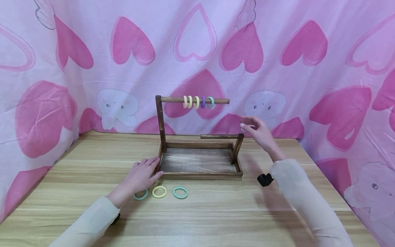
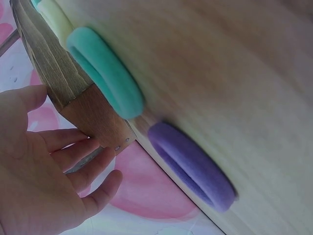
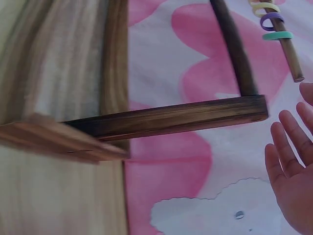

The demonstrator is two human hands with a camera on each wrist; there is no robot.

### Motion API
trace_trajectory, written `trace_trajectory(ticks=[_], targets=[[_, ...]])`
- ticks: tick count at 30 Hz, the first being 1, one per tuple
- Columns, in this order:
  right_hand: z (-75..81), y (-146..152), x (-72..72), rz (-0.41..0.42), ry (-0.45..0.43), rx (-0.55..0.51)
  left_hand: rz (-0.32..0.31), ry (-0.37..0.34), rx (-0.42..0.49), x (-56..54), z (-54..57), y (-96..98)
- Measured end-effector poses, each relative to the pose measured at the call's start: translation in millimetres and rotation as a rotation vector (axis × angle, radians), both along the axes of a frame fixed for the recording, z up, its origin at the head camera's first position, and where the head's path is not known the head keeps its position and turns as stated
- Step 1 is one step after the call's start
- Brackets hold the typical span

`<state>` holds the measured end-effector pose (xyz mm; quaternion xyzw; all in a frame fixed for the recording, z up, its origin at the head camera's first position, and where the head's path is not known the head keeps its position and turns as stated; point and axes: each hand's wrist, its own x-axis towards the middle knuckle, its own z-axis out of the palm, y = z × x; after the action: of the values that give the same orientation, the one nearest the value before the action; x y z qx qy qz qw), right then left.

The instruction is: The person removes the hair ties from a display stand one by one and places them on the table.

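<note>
Brown wood forms the rack (image 1: 200, 176) whose end the person's left hand (image 1: 143, 174) touches with outstretched fingers. Right hand (image 1: 256, 129), loosely open, holding nothing, hovers beside the short post (image 1: 236, 149). Five rings (image 1: 203, 102) hang leftward of it; more, including a purple ring (image 2: 198, 164), lie on the desk (image 1: 216, 212) near the left hand.
</note>
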<state>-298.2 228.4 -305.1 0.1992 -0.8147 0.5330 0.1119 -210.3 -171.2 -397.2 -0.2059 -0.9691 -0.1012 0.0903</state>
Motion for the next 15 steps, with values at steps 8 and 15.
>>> trace_trajectory(ticks=[8,15], targets=[[29.8,-9.7,-9.6,-0.005,0.068,0.006,-0.001,0.007,0.004,0.4,1.7,0.6],[56.0,-26.9,1.7,-0.011,0.073,0.032,0.005,-0.006,-0.004,0.8,1.6,0.9]])
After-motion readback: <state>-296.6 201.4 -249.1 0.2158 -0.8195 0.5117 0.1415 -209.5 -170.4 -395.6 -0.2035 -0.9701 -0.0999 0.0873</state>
